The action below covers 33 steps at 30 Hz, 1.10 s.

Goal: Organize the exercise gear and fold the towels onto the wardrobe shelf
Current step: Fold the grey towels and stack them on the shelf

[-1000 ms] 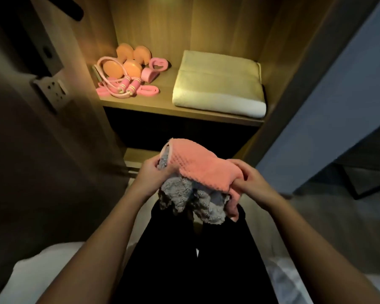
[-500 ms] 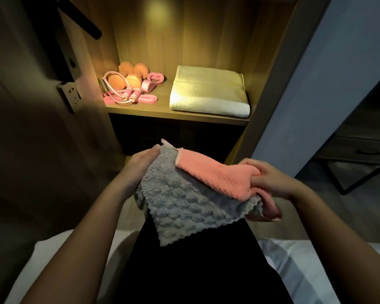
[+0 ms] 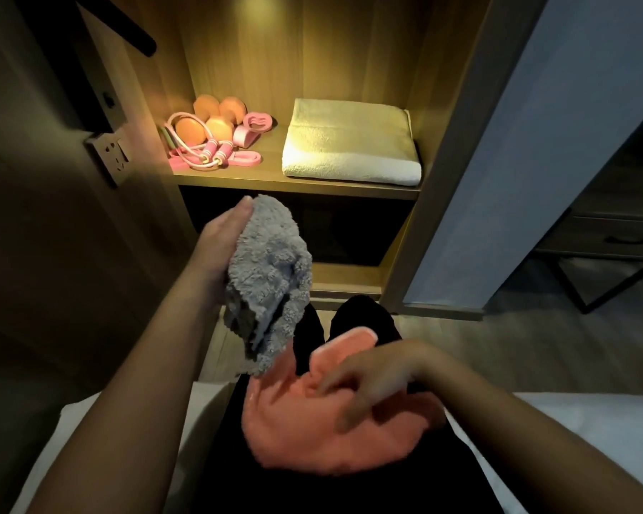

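My left hand (image 3: 219, 246) holds a fluffy grey towel (image 3: 268, 280) up in front of the wardrobe, and it hangs down crumpled. A pink towel (image 3: 312, 432) lies on my lap. My right hand (image 3: 372, 380) rests on it with fingers spread, blurred by motion. On the lit wardrobe shelf (image 3: 268, 179) a folded cream towel (image 3: 349, 142) lies on the right. The exercise gear sits on the left: orange dumbbells (image 3: 216, 116), a pink skipping rope (image 3: 201, 153) and a pink hand gripper (image 3: 251, 129).
A wall socket (image 3: 110, 157) sticks out on the dark panel at left. The wardrobe's side panel (image 3: 450, 142) stands at right, with a dark drawer unit (image 3: 617, 231) on thin legs beyond it. White bedding (image 3: 591, 432) lies under my legs.
The two towels have been parted: my left hand lifted the grey one up and away, while the pink one dropped to my lap under my right hand.
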Each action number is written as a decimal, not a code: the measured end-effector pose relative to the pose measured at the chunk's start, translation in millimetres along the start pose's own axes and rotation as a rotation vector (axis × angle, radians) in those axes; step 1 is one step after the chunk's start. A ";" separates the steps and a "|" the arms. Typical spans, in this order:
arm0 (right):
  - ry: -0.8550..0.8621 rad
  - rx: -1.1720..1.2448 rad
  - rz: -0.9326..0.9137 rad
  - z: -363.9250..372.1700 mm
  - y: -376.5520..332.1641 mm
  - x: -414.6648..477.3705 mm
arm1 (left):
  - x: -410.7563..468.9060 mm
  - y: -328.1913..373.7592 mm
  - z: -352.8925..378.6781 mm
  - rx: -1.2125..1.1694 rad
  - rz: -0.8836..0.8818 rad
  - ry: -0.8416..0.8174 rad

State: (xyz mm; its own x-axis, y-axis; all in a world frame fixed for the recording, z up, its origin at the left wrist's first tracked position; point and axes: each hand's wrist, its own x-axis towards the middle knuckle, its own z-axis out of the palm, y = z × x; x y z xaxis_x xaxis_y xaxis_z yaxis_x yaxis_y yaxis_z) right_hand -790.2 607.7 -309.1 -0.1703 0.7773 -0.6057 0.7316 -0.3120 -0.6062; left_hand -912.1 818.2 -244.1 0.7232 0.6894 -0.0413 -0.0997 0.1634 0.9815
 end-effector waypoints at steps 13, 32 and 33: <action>0.607 0.731 -0.092 -46.8 21.2 -13.2 | 19.6 -41.4 29.5 0.296 -0.175 0.027; -0.051 0.188 0.013 -46.5 30.6 11.0 | 57.0 -36.4 8.4 -0.124 -0.330 0.220; -0.146 0.145 0.028 -32.9 24.7 22.9 | 56.9 -37.8 11.0 -0.116 -0.342 0.213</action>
State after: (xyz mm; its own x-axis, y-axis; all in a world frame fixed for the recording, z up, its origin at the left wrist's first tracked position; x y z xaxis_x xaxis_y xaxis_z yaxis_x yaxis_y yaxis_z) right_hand -754.3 635.8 -320.9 -0.2524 0.6830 -0.6855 0.6365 -0.4164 -0.6493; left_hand -859.6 843.5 -281.5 0.5716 0.7101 -0.4111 0.0365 0.4785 0.8773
